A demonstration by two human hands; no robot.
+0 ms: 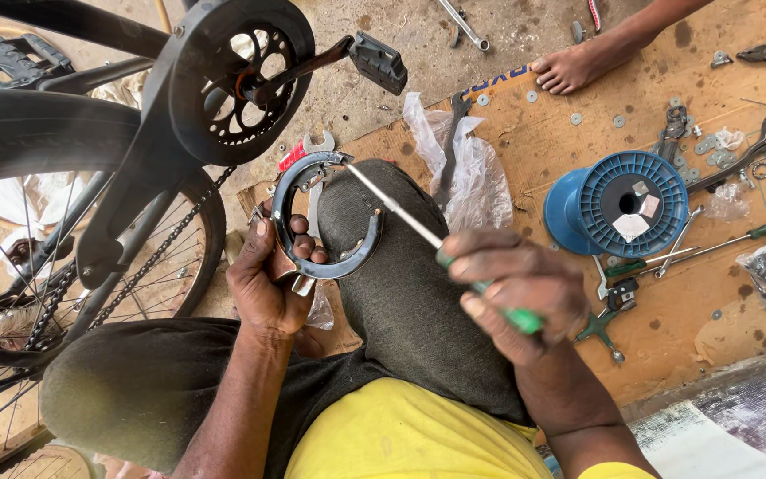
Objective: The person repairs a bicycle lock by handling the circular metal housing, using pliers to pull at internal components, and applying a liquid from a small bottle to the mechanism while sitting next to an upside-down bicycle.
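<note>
My left hand (269,279) grips a dark curved metal ring-shaped bicycle part (312,217), held above my bent knee in dark trousers (401,293). My right hand (516,293) is closed on the green handle of a screwdriver (401,217). Its thin metal shaft runs up and to the left, and the tip touches the top of the ring part by a small screw. An upturned bicycle stands at the left, its chainring and crank (241,75) just above the ring part.
The bicycle's rear wheel and chain (90,248) fill the left. A cardboard sheet (534,142) on the ground holds a blue plastic spool (627,206), a clear plastic bag (467,168), spanners, washers and a green-handled screwdriver (738,238). Another person's bare foot (574,66) rests at the cardboard's top edge.
</note>
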